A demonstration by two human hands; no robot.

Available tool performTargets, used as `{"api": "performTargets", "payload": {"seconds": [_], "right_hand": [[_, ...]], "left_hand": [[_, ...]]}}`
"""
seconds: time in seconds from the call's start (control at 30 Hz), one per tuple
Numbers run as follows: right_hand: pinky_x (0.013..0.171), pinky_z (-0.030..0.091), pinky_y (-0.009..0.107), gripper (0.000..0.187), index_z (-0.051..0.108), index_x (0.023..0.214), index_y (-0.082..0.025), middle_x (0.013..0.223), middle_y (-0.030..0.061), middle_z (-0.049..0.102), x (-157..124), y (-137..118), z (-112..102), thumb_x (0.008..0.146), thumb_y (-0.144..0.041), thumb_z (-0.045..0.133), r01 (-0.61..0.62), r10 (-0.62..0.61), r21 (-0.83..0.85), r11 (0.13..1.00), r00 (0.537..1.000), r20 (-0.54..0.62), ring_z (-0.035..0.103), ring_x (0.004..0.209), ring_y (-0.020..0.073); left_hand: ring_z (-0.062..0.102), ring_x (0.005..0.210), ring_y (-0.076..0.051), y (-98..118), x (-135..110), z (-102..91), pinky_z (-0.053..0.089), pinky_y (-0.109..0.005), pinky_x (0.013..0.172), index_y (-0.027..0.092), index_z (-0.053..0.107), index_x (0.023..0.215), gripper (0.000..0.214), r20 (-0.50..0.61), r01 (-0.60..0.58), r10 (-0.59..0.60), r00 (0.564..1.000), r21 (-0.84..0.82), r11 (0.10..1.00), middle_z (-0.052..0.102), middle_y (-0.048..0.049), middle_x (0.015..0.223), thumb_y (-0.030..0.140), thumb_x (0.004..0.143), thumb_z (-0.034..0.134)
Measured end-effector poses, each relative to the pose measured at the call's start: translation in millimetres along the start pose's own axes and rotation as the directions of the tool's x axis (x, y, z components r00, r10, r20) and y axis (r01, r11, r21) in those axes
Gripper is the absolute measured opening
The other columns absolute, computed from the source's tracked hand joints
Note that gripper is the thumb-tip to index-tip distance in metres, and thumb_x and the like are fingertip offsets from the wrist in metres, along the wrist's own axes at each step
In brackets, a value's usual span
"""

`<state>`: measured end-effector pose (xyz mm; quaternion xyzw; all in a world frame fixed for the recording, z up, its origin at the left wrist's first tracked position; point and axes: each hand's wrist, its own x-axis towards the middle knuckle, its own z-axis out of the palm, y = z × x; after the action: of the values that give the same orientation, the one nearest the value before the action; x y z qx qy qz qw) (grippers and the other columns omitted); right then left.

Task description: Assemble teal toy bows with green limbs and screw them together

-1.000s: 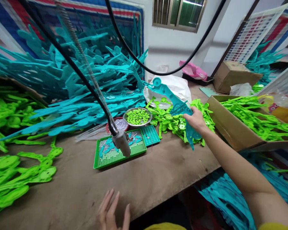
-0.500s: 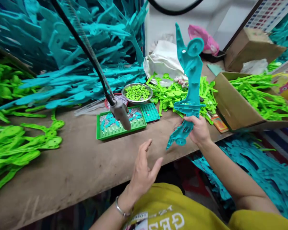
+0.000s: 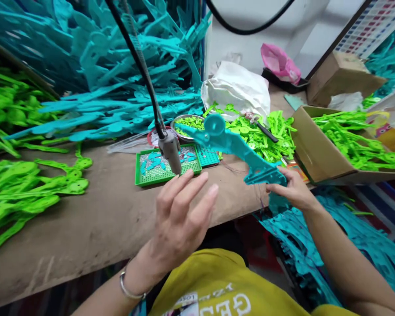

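Note:
A long teal plastic part (image 3: 240,151) with a round disc near its far end is gripped by my right hand (image 3: 294,188), thumb on the near side. It tilts over the bench, its tip pointing up and left towards a metal bowl. My left hand (image 3: 184,210) is raised with fingers spread and holds nothing. Just beyond its fingertips hangs a grey power screwdriver (image 3: 170,153) on a black cable. Behind the screwdriver sits a green perforated tray (image 3: 167,175) holding screws and small teal pieces. Thin wires dangle beside the teal part.
Green plastic parts (image 3: 39,184) are heaped on the left, and a teal pile (image 3: 118,57) rises behind. A cardboard box (image 3: 312,147) of green parts stands right. Beneath it lie stacked teal parts (image 3: 345,245). A white bag (image 3: 238,85) rests at the back.
The teal part has swung from upright to leaning left, and my right hand has shifted slightly right and down. My left hand has moved up and left, nearer the screwdriver.

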<state>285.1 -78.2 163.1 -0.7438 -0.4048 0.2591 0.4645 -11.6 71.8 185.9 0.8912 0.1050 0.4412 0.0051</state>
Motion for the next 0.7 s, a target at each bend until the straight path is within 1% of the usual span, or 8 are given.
{"api": "performTargets", "payload": {"seconds": [0.1, 0.2, 0.3, 0.37, 0.47, 0.53, 0.6, 0.7], "right_hand": [[0.067, 0.055, 0.029, 0.022, 0.073, 0.09, -0.019, 0.077, 0.0009, 0.072, -7, -4, -13, 0.071, -0.031, 0.076, 0.122, -0.084, -0.194, 0.973, 0.978, 0.192, 0.066, 0.071, 0.0186], [0.066, 0.051, 0.026, 0.018, 0.074, 0.091, -0.019, 0.079, 0.0007, 0.072, -10, -24, -4, 0.076, -0.028, 0.072, 0.256, -0.147, -0.257, 0.932, 0.914, 0.379, 0.064, 0.071, 0.0165], [0.072, 0.051, 0.025, 0.018, 0.076, 0.094, -0.02, 0.084, 0.0001, 0.073, -4, -47, 10, 0.08, -0.028, 0.069, 0.343, -0.195, -0.234, 0.91, 0.85, 0.489, 0.064, 0.076, 0.0154], [0.075, 0.053, 0.025, 0.026, 0.077, 0.101, -0.021, 0.091, 0.0001, 0.076, 9, -56, 9, 0.079, -0.033, 0.072, 0.295, -0.147, -0.161, 0.942, 0.794, 0.59, 0.067, 0.081, 0.016], [0.081, 0.057, 0.031, 0.048, 0.076, 0.112, -0.021, 0.103, 0.0035, 0.078, 42, -50, -7, 0.071, -0.045, 0.079, 0.05, -0.034, -0.002, 0.999, 0.694, 0.719, 0.072, 0.093, 0.0212], [0.09, 0.057, 0.037, 0.056, 0.072, 0.122, -0.022, 0.119, 0.0065, 0.075, 64, -33, -16, 0.074, -0.05, 0.076, -0.034, -0.048, 0.109, 0.993, 0.742, 0.668, 0.071, 0.109, 0.0242], [0.101, 0.053, 0.037, 0.064, 0.062, 0.136, -0.026, 0.141, 0.0059, 0.065, 78, -9, -10, 0.076, -0.043, 0.075, 0.045, -0.127, 0.153, 0.987, 0.806, 0.578, 0.063, 0.127, 0.0235], [0.099, 0.054, 0.036, 0.06, 0.059, 0.139, -0.029, 0.144, 0.0056, 0.063, 79, 29, 34, 0.081, -0.038, 0.072, 0.195, -0.187, 0.052, 0.979, 0.776, 0.603, 0.064, 0.124, 0.0211]], "left_hand": [[0.039, 0.148, -0.026, 14, -2, -9.4, 0.033, -0.053, 0.121, 0.031, 0.054, 0.135, 0.052, 0.069, -0.069, 0.06, 0.996, 0.137, 0.988, 0.054, -0.0054, 0.147, 0.018, 0.088, 0.073], [0.043, 0.145, -0.028, 20, -4, 0.0, 0.015, -0.061, 0.125, 0.036, 0.053, 0.141, 0.058, 0.138, -0.051, 0.035, 0.99, 0.116, 0.992, 0.056, -0.0036, 0.147, 0.015, 0.09, 0.069], [0.061, 0.123, -0.026, 7, -7, 16.1, 0.029, -0.059, 0.119, 0.037, 0.05, 0.147, 0.06, 0.196, -0.032, 0.008, 0.981, 0.119, 0.992, 0.068, -0.0048, 0.126, 0.013, 0.093, 0.062], [0.067, 0.094, -0.021, -9, -14, 21.6, 0.048, -0.045, 0.101, 0.031, 0.05, 0.149, 0.058, 0.238, -0.107, 0.059, 0.97, 0.192, 0.976, 0.071, -0.0048, 0.101, 0.012, 0.095, 0.058], [0.06, 0.071, -0.018, -30, -31, 15.0, 0.05, -0.031, 0.074, 0.025, 0.049, 0.151, 0.058, 0.282, -0.149, 0.073, 0.957, 0.261, 0.954, 0.065, -0.003, 0.081, 0.014, 0.094, 0.058], [0.06, 0.071, -0.017, -39, -45, 3.7, 0.048, -0.029, 0.069, 0.025, 0.048, 0.15, 0.058, 0.278, -0.091, 0.007, 0.961, 0.291, 0.952, 0.064, -0.003, 0.082, 0.018, 0.094, 0.059], [0.062, 0.075, -0.017, -44, -59, -8.0, 0.047, -0.028, 0.068, 0.025, 0.051, 0.148, 0.055, 0.265, 0.01, -0.098, 0.959, 0.313, 0.95, 0.062, -0.0024, 0.083, 0.022, 0.094, 0.06], [0.062, 0.077, -0.018, -46, -76, -19.8, 0.048, -0.028, 0.07, 0.024, 0.055, 0.143, 0.048, 0.238, 0.18, -0.271, 0.933, 0.346, 0.921, 0.061, -0.0017, 0.083, 0.027, 0.096, 0.06]]}}
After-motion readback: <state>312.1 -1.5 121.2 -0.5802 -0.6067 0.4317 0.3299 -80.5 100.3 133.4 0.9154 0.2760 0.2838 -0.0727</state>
